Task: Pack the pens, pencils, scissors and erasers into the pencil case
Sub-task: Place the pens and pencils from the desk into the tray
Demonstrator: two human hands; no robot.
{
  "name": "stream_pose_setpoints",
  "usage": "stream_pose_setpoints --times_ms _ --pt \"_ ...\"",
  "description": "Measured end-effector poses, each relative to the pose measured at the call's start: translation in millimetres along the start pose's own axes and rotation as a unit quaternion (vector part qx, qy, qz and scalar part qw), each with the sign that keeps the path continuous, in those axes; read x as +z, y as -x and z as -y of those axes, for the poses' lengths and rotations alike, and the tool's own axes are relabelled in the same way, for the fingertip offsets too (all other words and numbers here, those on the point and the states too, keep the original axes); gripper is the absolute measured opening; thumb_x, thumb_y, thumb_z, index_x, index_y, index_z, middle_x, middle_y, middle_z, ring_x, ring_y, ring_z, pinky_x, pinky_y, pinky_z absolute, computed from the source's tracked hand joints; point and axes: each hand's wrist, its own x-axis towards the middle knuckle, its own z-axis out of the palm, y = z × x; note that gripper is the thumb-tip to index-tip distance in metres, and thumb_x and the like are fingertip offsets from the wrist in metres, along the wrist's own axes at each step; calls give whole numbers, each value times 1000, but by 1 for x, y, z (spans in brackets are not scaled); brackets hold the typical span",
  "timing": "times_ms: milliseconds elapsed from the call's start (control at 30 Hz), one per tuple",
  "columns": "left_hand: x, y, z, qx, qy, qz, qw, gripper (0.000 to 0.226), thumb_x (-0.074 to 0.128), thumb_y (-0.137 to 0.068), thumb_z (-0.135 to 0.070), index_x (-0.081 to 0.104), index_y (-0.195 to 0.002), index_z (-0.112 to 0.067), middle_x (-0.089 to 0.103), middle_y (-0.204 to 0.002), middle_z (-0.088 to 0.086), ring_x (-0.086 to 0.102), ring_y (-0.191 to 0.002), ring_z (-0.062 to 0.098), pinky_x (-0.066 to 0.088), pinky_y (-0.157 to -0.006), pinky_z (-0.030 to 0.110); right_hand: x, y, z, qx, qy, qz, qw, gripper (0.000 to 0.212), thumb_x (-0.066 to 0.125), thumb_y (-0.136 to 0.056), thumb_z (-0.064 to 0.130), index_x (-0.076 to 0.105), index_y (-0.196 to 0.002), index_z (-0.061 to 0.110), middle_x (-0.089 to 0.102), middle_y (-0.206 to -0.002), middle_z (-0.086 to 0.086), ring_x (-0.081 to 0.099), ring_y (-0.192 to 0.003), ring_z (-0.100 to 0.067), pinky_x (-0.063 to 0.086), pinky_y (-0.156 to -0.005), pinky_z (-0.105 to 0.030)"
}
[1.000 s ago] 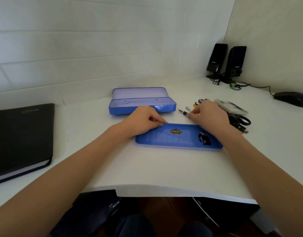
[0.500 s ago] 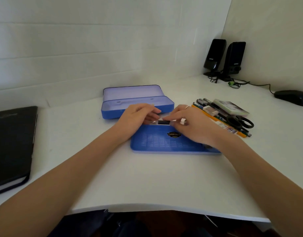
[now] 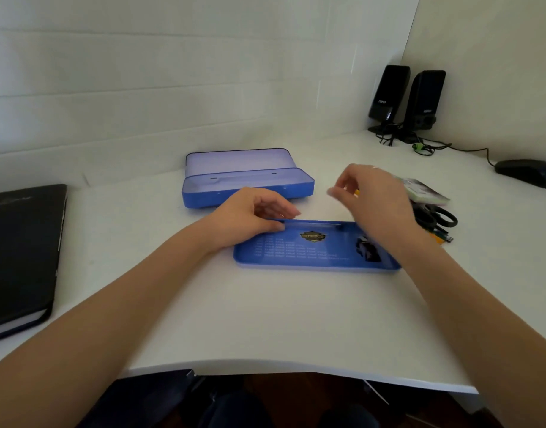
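The blue pencil case (image 3: 247, 183) stands open at the back of the white desk, its inside bare. In front of it lies a flat blue inner tray (image 3: 312, 257) with a small black item (image 3: 369, 250) at its right end. A thin pen seems to lie along the tray's far wall. My left hand (image 3: 250, 216) pinches the tray's far left rim. Blurred and raised over the tray's right end, my right hand (image 3: 373, 196) has loosely curled fingers with nothing seen in them. Black scissors (image 3: 438, 217), pencils (image 3: 443, 237) and a white packet (image 3: 426, 193) lie behind it.
A black notebook (image 3: 21, 251) lies at the left edge. Two black speakers (image 3: 407, 100) with cables stand in the back right corner. A black mouse (image 3: 528, 173) sits at the far right. The desk's front edge runs just below my forearms.
My right hand has left the tray's far edge, lifting back to the right toward the pile. The pen both hands held is out of them. My left hand stays on the rim.
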Motion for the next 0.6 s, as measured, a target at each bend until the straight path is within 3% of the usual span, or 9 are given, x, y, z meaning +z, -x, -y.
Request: stream_pose_setpoints --times_ms 100,233,333,467,600 --pt "-1 -1 1 -1 -1 -9 1000 33 64 -79 9 69 -93 -21 70 -96 -12 64 -86 -9 47 -79 7 -4 -5 -18 76 101 65 990 18 60 -88 32 70 -98 22 68 -103 -4 60 -100 -25 46 -91 -44" --pt "-1 -2 2 2 -1 -8 1000 35 63 -80 11 68 -96 -20 70 -99 -8 63 -88 -9 47 -78 7 -1 -5 -19 125 105 102 981 18 65 -85 30 75 -87 14 73 -86 -8 66 -80 -26 55 -75 -37" --pt "-3 -2 4 2 9 -17 1000 40 62 -78 13 68 -95 -23 70 -102 -3 64 -91 -3 48 -81 10 1 -4 -16 92 92 49 990 19 61 -88 27 74 -87 13 71 -82 -8 65 -76 -26 55 -70 -37" --pt "-5 -2 4 -5 24 -12 1000 43 59 -77 17 67 -95 -21 70 -102 -2 64 -90 0 49 -83 12 -6 -2 -11 21 -136 -9 990 16 54 -93 29 66 -98 19 68 -78 -2 66 -63 -22 58 -68 -40" --pt "-7 -4 5 -28 68 -14 997 50 54 -75 22 66 -96 -22 70 -100 -4 65 -88 5 51 -81 13 -13 6 3 -95 -198 82 972 16 62 -89 24 74 -98 30 61 -82 11 54 -65 -9 44 -62 -12"
